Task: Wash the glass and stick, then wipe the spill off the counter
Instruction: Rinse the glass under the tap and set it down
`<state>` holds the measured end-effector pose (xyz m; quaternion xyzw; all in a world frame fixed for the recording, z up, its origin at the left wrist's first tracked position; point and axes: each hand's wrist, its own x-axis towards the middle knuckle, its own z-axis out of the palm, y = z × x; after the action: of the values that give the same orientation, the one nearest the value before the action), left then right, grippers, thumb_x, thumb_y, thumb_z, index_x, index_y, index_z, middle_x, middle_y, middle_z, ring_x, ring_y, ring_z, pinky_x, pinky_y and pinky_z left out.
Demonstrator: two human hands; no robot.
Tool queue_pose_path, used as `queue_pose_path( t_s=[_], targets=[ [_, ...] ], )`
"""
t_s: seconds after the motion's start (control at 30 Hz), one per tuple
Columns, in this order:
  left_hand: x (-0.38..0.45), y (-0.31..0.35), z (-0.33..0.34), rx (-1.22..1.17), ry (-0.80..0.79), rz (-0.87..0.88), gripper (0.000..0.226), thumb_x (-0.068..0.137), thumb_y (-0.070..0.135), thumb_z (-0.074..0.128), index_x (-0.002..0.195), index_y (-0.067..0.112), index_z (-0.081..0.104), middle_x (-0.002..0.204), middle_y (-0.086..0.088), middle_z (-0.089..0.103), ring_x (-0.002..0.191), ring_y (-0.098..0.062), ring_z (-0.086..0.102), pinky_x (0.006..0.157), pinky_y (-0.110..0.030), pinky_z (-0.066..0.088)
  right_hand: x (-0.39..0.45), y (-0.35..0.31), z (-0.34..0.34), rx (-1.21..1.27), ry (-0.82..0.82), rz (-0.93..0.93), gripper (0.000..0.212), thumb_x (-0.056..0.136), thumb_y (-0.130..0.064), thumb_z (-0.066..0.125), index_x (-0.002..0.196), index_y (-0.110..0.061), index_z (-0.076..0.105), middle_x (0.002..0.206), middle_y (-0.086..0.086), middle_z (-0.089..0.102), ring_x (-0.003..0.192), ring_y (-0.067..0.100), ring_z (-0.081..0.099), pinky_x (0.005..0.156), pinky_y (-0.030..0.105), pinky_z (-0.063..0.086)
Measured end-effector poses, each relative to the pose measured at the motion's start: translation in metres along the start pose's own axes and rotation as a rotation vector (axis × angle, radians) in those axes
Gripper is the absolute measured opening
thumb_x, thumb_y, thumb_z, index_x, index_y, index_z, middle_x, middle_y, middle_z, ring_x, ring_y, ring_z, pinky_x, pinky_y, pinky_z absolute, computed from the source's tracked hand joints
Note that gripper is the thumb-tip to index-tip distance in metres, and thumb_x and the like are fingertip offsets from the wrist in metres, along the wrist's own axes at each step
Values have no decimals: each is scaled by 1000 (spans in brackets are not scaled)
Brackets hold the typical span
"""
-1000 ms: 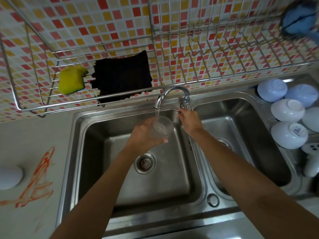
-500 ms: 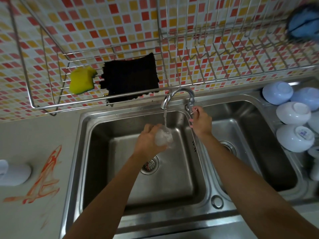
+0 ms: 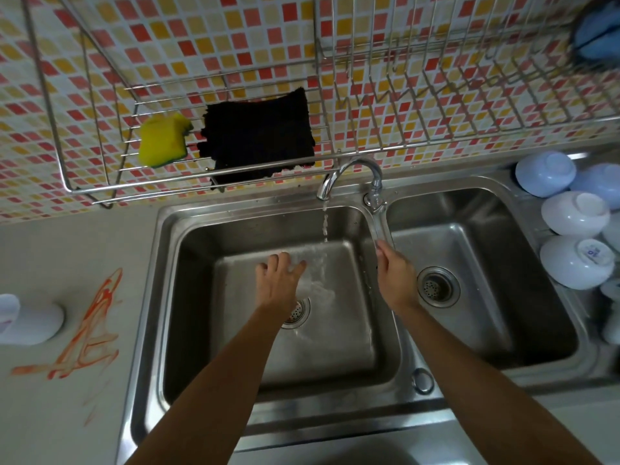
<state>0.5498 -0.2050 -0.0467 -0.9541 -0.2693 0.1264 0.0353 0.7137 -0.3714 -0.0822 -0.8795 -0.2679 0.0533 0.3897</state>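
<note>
My left hand [image 3: 278, 283] is low in the left basin [image 3: 188, 297], closed around a clear glass [image 3: 315, 276] that blurs into the running water. The stream from the faucet [image 3: 349, 172] falls onto the glass. My right hand [image 3: 396, 280] reaches up with its fingertips gripping the end of the faucet lever [image 3: 380, 223]. An orange-red spill [image 3: 87, 330] is smeared across the grey counter left of the sink. I cannot make out the stick.
A wire rack on the tiled wall holds a yellow sponge [image 3: 164, 140] and a black cloth [image 3: 258, 139]. Several white bowls [image 3: 570, 216] lie upside down right of the right basin [image 3: 476, 263]. A white object [image 3: 30, 323] stands beside the spill.
My left hand has lowered the glass from just under the spout down toward the drain. My right hand slid from the faucet base to the lever's end. Water keeps running.
</note>
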Motion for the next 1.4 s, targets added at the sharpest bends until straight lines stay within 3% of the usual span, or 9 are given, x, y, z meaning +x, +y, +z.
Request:
queue_pose_path(
  t_s=[0.1, 0.2, 0.43, 0.63, 0.73, 0.87, 1.03, 1.2, 1.4],
  targets=[
    [-2, -2, 3, 83, 62, 37, 70, 75, 11, 69, 137, 33, 43, 131, -8, 45, 115, -27, 45, 93, -40, 38, -21, 10, 7, -63, -34, -69, 33, 99, -14, 52, 129, -3, 58, 128, 16, 62, 116, 30, 61, 98, 37, 49],
    [-3, -3, 5, 141, 191, 111, 70, 61, 11, 78, 125, 29, 57, 116, -8, 57, 103, -27, 55, 84, -41, 46, -32, 16, 8, -150, -72, -82, 36, 99, -14, 50, 134, -4, 54, 140, 13, 52, 133, 26, 46, 110, 33, 32],
    [-5, -9, 19, 304, 204, 247, 79, 50, 17, 87, 123, 21, 59, 118, -11, 57, 108, -30, 56, 88, -44, 50, -38, 18, 6, -240, -176, -72, 42, 101, -19, 46, 141, -5, 45, 149, 10, 42, 142, 21, 32, 113, 27, 20],
    [-19, -17, 23, 28, 113, 50, 76, 73, 22, 78, 139, 29, 42, 133, -11, 45, 120, -31, 45, 98, -44, 38, -38, 13, 4, -285, -244, -62, 47, 102, -24, 42, 144, -4, 39, 153, 12, 35, 145, 23, 24, 118, 30, 18],
    [-29, -23, 21, -392, 127, -67, 83, 67, 35, 83, 140, 32, 42, 130, -4, 39, 121, -25, 40, 101, -40, 38, -40, 4, 3, -354, -281, -60, 53, 102, -30, 42, 147, -4, 33, 157, 13, 27, 147, 24, 17, 120, 33, 15],
    [-49, -34, 21, -871, 218, -174, 91, 56, 30, 92, 136, 21, 48, 127, -2, 42, 115, -19, 45, 102, -34, 44, -48, -14, 4, -384, -256, -58, 58, 101, -32, 43, 149, -4, 27, 157, 14, 25, 148, 25, 13, 118, 30, 5],
    [-84, -47, 8, -1015, 307, -282, 84, 62, 45, 87, 132, 15, 50, 119, 4, 44, 109, -9, 47, 93, -19, 38, -64, -26, 13, -366, -317, -30, 66, 100, -39, 43, 152, -7, 18, 160, 13, 19, 149, 27, 9, 121, 39, 12],
    [-119, -70, 2, -1007, 368, -375, 84, 63, 65, 76, 128, 19, 50, 119, 5, 50, 113, -10, 45, 93, -23, 37, -78, -48, 28, -306, -390, -62, 76, 97, -49, 44, 155, -16, 8, 162, 7, 6, 148, 32, 4, 119, 42, 10],
    [-175, -120, 3, -1120, 519, -525, 75, 71, 43, 80, 132, 17, 44, 125, 2, 47, 115, -10, 47, 93, -22, 40, -91, -97, 75, -227, -492, -171, 74, 95, -43, 52, 154, -16, 16, 161, 12, 13, 148, 31, 6, 119, 47, 15]
  ],
)
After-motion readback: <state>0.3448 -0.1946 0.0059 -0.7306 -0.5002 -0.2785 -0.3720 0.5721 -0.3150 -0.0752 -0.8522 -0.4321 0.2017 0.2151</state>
